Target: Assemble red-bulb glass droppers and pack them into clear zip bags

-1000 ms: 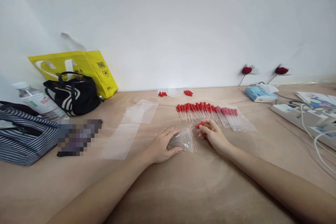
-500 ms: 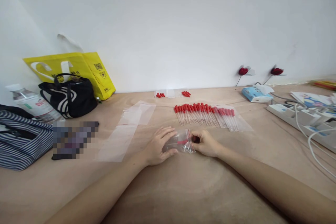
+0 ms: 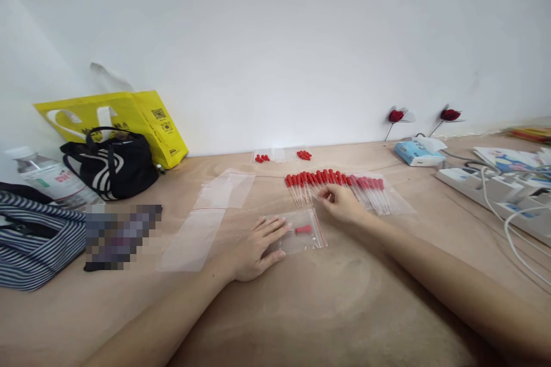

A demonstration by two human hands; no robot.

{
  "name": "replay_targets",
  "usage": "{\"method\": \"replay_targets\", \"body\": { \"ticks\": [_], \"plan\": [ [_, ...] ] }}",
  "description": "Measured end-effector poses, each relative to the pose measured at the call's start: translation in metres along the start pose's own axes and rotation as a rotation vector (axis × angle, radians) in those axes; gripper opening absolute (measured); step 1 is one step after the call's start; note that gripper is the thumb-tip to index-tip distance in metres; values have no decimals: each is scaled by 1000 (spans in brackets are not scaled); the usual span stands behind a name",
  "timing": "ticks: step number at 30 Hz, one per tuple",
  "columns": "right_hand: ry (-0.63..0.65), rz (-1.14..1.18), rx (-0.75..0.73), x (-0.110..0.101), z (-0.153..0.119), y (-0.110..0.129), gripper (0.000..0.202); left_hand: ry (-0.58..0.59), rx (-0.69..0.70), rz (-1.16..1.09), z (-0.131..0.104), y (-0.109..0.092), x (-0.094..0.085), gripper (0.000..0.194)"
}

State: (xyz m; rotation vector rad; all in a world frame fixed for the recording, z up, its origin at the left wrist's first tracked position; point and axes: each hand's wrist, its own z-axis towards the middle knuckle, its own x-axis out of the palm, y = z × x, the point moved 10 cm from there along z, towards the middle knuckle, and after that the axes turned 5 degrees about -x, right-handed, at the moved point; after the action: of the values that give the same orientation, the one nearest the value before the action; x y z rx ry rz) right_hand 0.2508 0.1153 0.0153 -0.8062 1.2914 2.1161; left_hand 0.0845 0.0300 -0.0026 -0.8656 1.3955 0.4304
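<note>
My left hand (image 3: 260, 246) lies flat, fingers stretched out, on the left part of a clear zip bag (image 3: 317, 241). Inside that bag is a dropper with a red bulb (image 3: 303, 229); its tube runs under my fingers. To the right and farther back, my right hand (image 3: 342, 205) is closed, thumb and fingers bunched together at the clear tubes of a row of red-bulbed droppers (image 3: 297, 188). Whether a tube is pinched in it cannot be made out. At the row's right end, several droppers lie in or under a clear bag (image 3: 398, 200).
Flat clear bags (image 3: 189, 241) lie left of my left hand. Small bags with red bulbs (image 3: 303, 155) rest by the wall. At left are a yellow bag (image 3: 167, 126), black bag (image 3: 129, 166), bottle and striped bag. Tissues (image 3: 417, 153) and a power strip (image 3: 495, 195) occupy the right.
My right hand has left the zip bag's edge and moved back to the dropper row. The zip bag now lies flatter, its red bulb plainer to see. My left hand stays on it.
</note>
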Motion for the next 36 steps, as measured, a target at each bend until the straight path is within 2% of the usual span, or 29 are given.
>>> {"method": "replay_targets", "body": {
  "ticks": [2,6,12,19,24,29,32,36],
  "plan": [
    [-39,-112,70,-2,19,-6,12,5,-2,2,0,0,0,51],
    [-82,-209,167,7,52,-9,23,8,2,0,0,1,1,52],
    [-102,-302,307,18,78,-25,28,5,6,-15,0,0,0,52],
    [-69,-284,330,17,88,-42,24,-35,33,-44,-1,-1,-2,52],
    [-57,-245,291,18,92,-42,29,-33,21,-46,0,0,-2,52],
    [-70,-157,264,24,94,-39,19,-16,17,-26,-1,0,-1,52],
    [-121,-67,247,17,94,-39,18,-20,12,-24,-1,1,-1,52],
    [-213,83,203,-10,81,-45,28,-23,13,-36,0,0,-2,53]
  ]
}}
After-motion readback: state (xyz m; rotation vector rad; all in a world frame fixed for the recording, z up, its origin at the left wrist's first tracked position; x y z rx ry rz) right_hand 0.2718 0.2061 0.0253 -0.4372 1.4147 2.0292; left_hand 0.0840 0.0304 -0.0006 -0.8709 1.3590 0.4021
